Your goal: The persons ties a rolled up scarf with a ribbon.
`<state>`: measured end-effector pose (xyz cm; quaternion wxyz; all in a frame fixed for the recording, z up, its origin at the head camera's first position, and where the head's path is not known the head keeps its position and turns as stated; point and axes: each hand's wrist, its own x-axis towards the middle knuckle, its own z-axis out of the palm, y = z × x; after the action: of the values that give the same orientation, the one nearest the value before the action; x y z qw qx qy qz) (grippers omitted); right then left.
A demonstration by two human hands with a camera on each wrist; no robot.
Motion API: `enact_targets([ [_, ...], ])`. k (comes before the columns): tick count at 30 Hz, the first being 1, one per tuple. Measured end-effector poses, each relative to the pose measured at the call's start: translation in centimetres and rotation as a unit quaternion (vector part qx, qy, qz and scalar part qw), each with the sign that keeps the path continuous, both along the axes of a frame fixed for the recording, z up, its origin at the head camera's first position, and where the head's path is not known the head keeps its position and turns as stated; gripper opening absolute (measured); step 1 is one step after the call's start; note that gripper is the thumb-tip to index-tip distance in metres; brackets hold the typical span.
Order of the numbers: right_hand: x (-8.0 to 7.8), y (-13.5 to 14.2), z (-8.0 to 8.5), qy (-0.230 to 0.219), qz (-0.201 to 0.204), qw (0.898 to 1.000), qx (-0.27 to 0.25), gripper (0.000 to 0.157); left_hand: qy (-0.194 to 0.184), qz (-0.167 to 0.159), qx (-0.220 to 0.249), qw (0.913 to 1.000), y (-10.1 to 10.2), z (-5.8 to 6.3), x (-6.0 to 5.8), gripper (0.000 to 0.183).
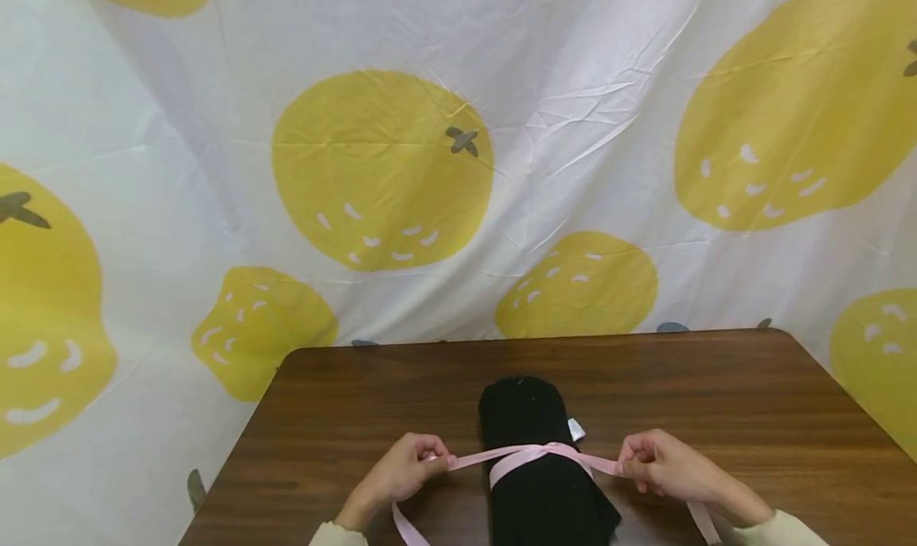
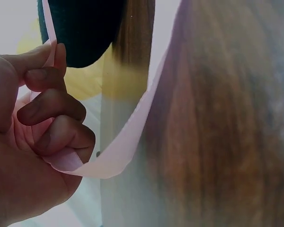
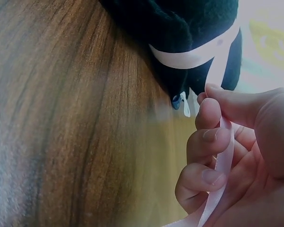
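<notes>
A rolled black cloth (image 1: 526,411) lies lengthwise on the wooden table, with a pink ribbon (image 1: 517,461) around its middle. The ribbon's two ends cross on top of the roll and run out to either side. On the left, my left hand (image 1: 407,466) pinches one end between thumb and forefinger; its other fingers curl over the ribbon, and the tail (image 2: 132,137) loops down below the hand. My right hand (image 1: 669,468) pinches the other end, whose tail passes across the palm in the right wrist view. Both stretches look taut. A white tag (image 1: 576,429) sticks out from the roll's right side.
The dark brown wooden table (image 1: 344,403) has rounded far corners. Right behind it hangs a white curtain (image 1: 236,92) printed with yellow fruit. Table surface shows on both sides of the roll.
</notes>
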<state>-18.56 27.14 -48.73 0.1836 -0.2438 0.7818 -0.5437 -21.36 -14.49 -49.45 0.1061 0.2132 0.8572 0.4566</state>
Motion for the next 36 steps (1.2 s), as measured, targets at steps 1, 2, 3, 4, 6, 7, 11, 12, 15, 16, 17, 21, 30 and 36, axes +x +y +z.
enact_targets([
  [1,0.0,0.0,0.0,-0.001,-0.001,1.0,0.001,0.013,0.002,0.001,0.0,1.0,0.0,0.0,0.0,0.016],
  [2,0.0,-0.1,-0.1,-0.001,-0.003,1.0,0.002,0.013,0.004,0.001,0.0,1.0,0.0,0.0,0.1,0.016],
  [3,0.0,-0.1,-0.1,-0.001,-0.004,1.0,0.003,0.013,0.004,0.001,0.001,1.0,-0.1,0.0,0.1,0.016],
  [4,0.0,-0.2,-0.2,0.002,-0.005,1.0,0.005,0.013,0.005,0.002,0.002,1.0,-0.1,0.0,0.1,0.016],
  [6,0.1,-0.3,-0.2,0.005,-0.006,1.0,0.008,0.012,0.008,0.004,0.001,1.0,-0.1,0.1,0.2,0.016],
  [7,0.1,-0.3,-0.1,0.006,-0.005,1.0,0.008,0.012,0.008,0.006,0.0,0.9999,-0.1,0.2,0.2,0.016],
  [11,0.1,-0.2,0.4,0.006,0.006,1.0,0.012,0.014,0.01,0.02,-0.006,0.9997,-0.4,0.8,0.3,0.014],
  [12,0.1,-0.1,0.6,0.006,0.011,1.0,0.011,0.014,0.012,0.023,-0.006,0.9997,-0.5,1.0,0.4,0.014],
  [15,0.0,0.4,1.4,0.01,0.029,1.0,0.006,0.015,0.016,0.024,-0.001,0.9996,-0.8,1.6,0.3,0.015],
  [16,0.0,0.5,1.6,0.012,0.033,0.999,0.004,0.015,0.017,0.023,0.0,0.9996,-0.8,1.9,0.3,0.016],
  [17,0.0,0.7,1.9,0.013,0.037,0.999,0.004,0.015,0.016,0.021,0.002,0.9997,-0.9,2.1,0.3,0.016],
  [21,-0.1,1.1,2.7,0.018,0.054,0.998,0.009,0.017,0.014,0.012,0.006,0.9998,-1.4,3.1,0.1,0.017],
  [30,0.0,2.7,4.2,0.007,0.081,0.997,0.017,0.015,-0.014,-0.021,0.011,0.9996,-2.7,4.3,0.0,0.019],
  [36,0.1,3.9,4.9,0.006,0.099,0.995,0.006,0.016,-0.045,-0.031,0.01,0.9985,-3.7,4.5,-0.4,0.03],
])
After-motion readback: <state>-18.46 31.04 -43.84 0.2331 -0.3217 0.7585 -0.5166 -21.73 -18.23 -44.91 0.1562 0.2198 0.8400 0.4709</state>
